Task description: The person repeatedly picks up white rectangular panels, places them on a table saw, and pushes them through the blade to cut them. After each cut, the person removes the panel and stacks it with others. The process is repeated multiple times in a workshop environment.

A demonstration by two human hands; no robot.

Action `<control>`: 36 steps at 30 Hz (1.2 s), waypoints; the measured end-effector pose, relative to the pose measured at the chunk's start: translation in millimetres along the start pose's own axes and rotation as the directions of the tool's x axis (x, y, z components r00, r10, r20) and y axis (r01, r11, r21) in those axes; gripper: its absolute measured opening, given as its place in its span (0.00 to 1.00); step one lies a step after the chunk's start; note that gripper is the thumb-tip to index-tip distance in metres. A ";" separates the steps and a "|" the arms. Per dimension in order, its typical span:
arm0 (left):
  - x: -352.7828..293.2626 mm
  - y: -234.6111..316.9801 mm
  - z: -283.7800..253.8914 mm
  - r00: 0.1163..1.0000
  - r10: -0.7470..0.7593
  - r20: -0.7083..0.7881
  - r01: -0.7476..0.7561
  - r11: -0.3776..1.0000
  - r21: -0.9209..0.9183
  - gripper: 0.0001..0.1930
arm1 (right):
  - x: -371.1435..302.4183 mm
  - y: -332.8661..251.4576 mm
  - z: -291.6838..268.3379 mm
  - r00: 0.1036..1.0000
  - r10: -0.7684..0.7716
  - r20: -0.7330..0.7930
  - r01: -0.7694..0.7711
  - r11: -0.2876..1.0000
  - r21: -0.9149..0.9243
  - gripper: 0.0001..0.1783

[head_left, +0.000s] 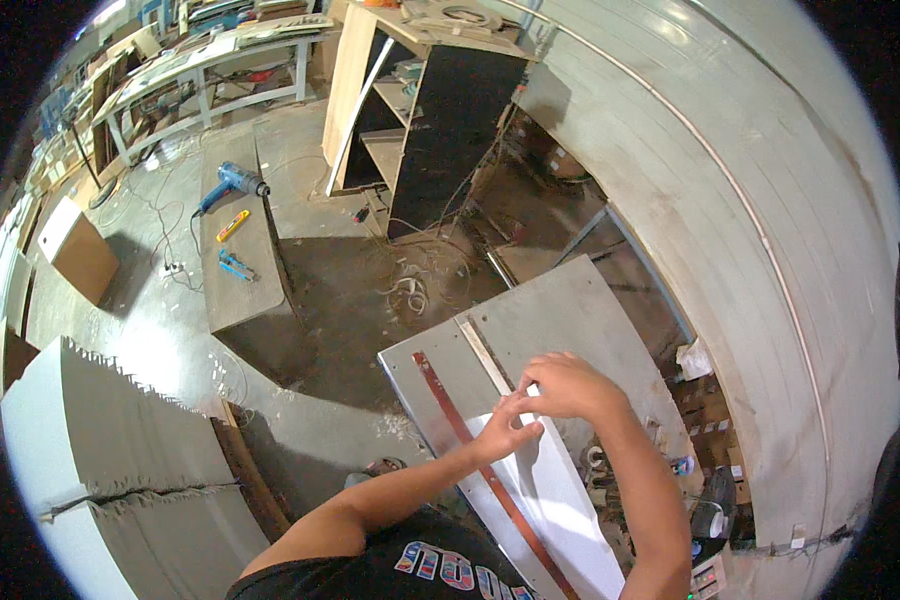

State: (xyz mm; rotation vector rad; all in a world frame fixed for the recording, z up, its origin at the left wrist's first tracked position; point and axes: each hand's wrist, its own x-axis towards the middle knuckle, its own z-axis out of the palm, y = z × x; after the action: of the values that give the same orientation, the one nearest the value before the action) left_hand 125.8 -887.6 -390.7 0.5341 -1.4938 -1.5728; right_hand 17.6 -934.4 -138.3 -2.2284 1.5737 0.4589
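Grey metal counter (580,310) carries a white sheet (560,490); my left hand (505,432) and right hand (568,385) both pinch its edge. Dusty concrete floor (170,310) holds a blue heat gun (232,182)

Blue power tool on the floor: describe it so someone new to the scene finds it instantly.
Start at the tall open wooden shelf unit at the top centre. Left of its base a long grey board lies on the floor; the blue power tool lies at its far end. Pistol-shaped and largest, unlike the yellow tool and small blue tool nearer.
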 end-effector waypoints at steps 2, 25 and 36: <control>2.0 3.7 1.3 1.000 -0.019 -0.020 0.021 0.995 0.093 0.32 | -9.1 2.7 -3.5 0.995 -0.070 -0.077 0.072 0.997 0.019 0.23; 22.3 -17.1 27.4 0.981 -0.138 -0.136 0.115 0.980 -0.162 0.28 | -76.1 9.6 16.2 0.887 -0.298 -0.352 0.064 0.835 -0.546 0.04; 35.5 13.5 46.5 0.983 -0.130 -0.128 0.096 0.964 -0.247 0.33 | -250.0 7.5 25.0 0.911 -0.252 -0.326 0.018 0.815 -0.579 0.05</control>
State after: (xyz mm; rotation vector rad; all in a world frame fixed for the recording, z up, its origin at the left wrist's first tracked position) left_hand 74.1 -888.5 -360.3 0.5871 -1.1638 -1.7369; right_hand -71.3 -718.8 -44.5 -3.0322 1.5851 0.5136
